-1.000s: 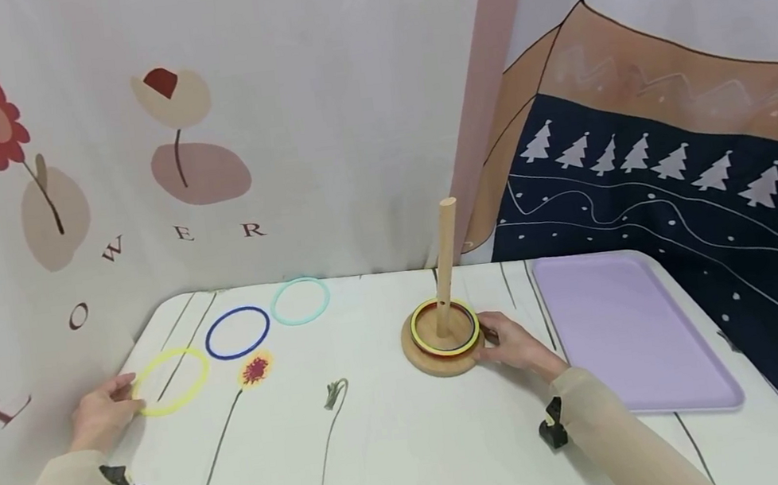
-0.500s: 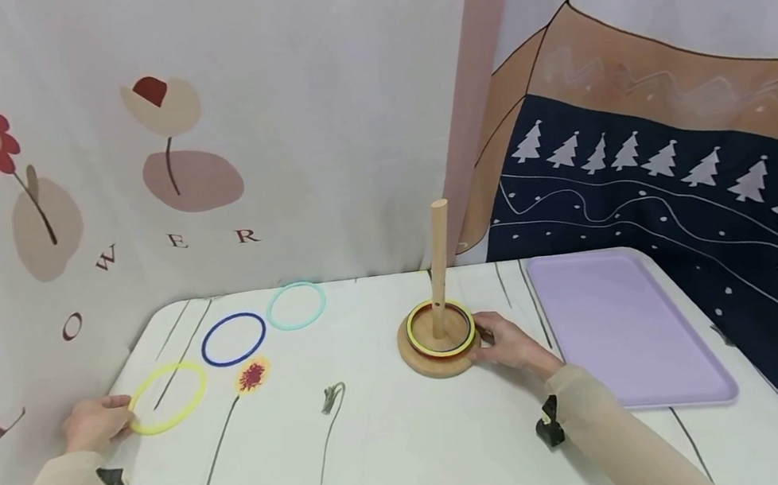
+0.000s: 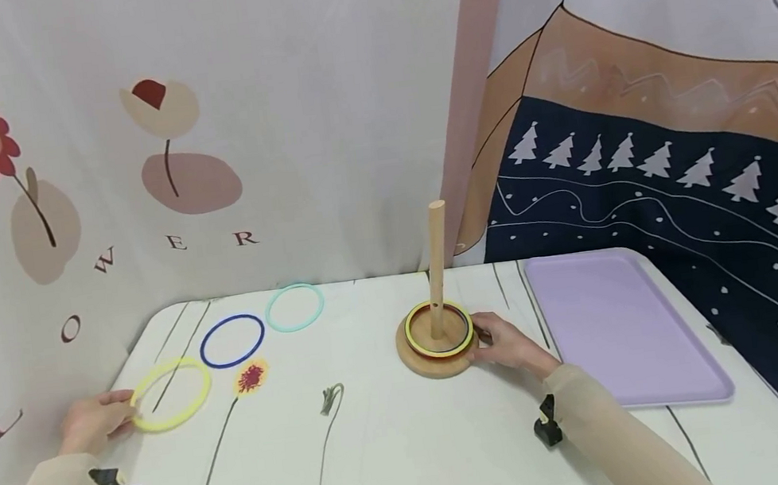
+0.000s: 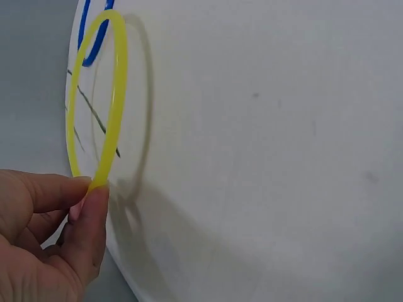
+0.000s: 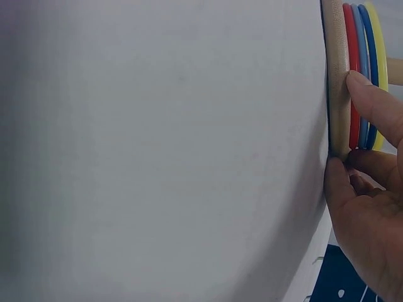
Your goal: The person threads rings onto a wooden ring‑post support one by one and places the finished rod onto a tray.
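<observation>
Three rings (image 4: 118, 94) at left, tray (image 3: 632, 327) at right, peg stand (image 3: 439, 368) between (more rings (image 5: 363, 56) around its post (image 3: 437, 257))

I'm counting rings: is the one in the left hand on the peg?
Off: the left hand pinches that yellow ring, well apart from the wooden peg.

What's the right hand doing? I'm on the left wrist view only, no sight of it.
Observer: The right hand is gripping the edge of a round wooden base.
Operator: Anything on that base?
Observer: Four stacked rings, seen in the right wrist view: red, light blue, dark blue, yellow, counting up from the wood.
Operator: Any loose ring past the blue one at my top edge?
Observer: Yes, a turquoise ring, just right of it in the head view.
</observation>
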